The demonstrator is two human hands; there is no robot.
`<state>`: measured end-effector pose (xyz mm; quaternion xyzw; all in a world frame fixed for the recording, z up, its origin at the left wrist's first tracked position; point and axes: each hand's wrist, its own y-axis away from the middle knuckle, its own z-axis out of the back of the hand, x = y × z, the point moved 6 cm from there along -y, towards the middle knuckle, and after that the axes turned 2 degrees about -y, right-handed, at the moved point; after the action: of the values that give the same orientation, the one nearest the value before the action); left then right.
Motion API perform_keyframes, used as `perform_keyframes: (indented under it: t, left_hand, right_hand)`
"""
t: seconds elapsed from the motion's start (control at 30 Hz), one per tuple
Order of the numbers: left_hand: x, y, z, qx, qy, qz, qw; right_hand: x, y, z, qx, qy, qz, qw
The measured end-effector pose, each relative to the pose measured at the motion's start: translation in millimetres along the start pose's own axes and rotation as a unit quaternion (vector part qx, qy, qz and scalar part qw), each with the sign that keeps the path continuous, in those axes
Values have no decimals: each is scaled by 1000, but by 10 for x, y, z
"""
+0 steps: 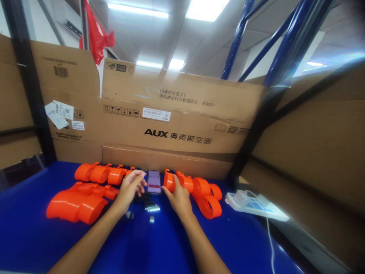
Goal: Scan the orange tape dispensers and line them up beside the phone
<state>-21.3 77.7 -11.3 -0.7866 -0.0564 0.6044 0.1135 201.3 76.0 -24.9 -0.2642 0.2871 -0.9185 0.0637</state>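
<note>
A smartphone (154,181) with a lit pink screen stands upright at the back of the blue table (34,232), between both hands. My left hand (129,188) is beside its left edge, fingers curled and close together, with nothing visibly in them. My right hand (178,198) rests to its right, fingers wrapped on the end of an orange plastic part (170,180). That part belongs to a row of orange ring-shaped parts (205,194) running to the right. Small metal pieces (152,208) lie just in front of the phone.
More orange parts lie at the left: a back row (99,173) and a nearer pile (76,201). A large cardboard box (176,121) walls the table's back, another (319,144) the right. A white power strip (251,201) with cable lies at right.
</note>
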Motion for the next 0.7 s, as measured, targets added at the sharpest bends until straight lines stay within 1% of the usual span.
perform_keyframes:
  t: [0.23,0.33,0.4,0.53,0.57,0.7]
  left_hand:
    - [-19,13,-16,11,0,2,1000]
    - [-23,19,-15,16,-1,-3,1000]
    - [-22,21,-8,15,-2,-6,1000]
    - [-21,23,9,7,2,-15,1000]
    - [-18,23,11,6,3,-16,1000]
    - [3,15,18,5,2,-11,1000]
  right_hand:
    - [4,-19,15,-19,-45,39,998]
    - [30,-26,45,-21,-63,52,996]
    - [15,-29,93,-35,-75,53,995]
    - [-145,-38,252,-111,-75,32,990]
    - [-203,-43,272,-119,-65,24,990]
    - [-414,-79,245,-92,1,-8,996]
